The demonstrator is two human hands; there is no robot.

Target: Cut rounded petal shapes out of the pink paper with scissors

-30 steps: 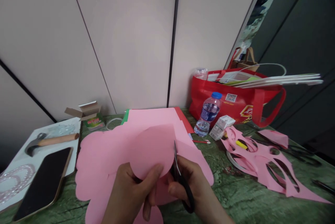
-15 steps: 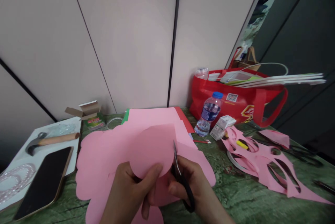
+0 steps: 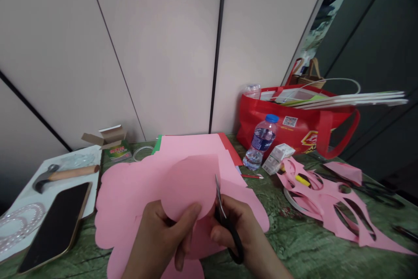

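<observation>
Pinched between the thumb and fingers of my left hand (image 3: 171,231) is a piece of pink paper (image 3: 189,183) with a rounded lower edge and a pointed upper right corner. My right hand (image 3: 240,226) is closed around the handles of black-handled scissors (image 3: 225,220). Their blades point upward and lie along the right edge of the held paper; I cannot tell how far apart they are. Under both hands spreads pink paper with scalloped edges (image 3: 117,196). Behind it, pink sheets (image 3: 192,144) lie over green and red ones.
On the left are a phone (image 3: 55,226), a hammer (image 3: 65,173), clear beads (image 3: 22,226) and an opened small box (image 3: 117,148). To the right stand a water bottle (image 3: 260,142), a white carton (image 3: 277,158) and a red bag (image 3: 284,118). Pink paper offcuts (image 3: 336,200) lie before them.
The scissor blades have shifted very slightly left against the paper's edge. Both hands keep their grip, and the surrounding things look the same.
</observation>
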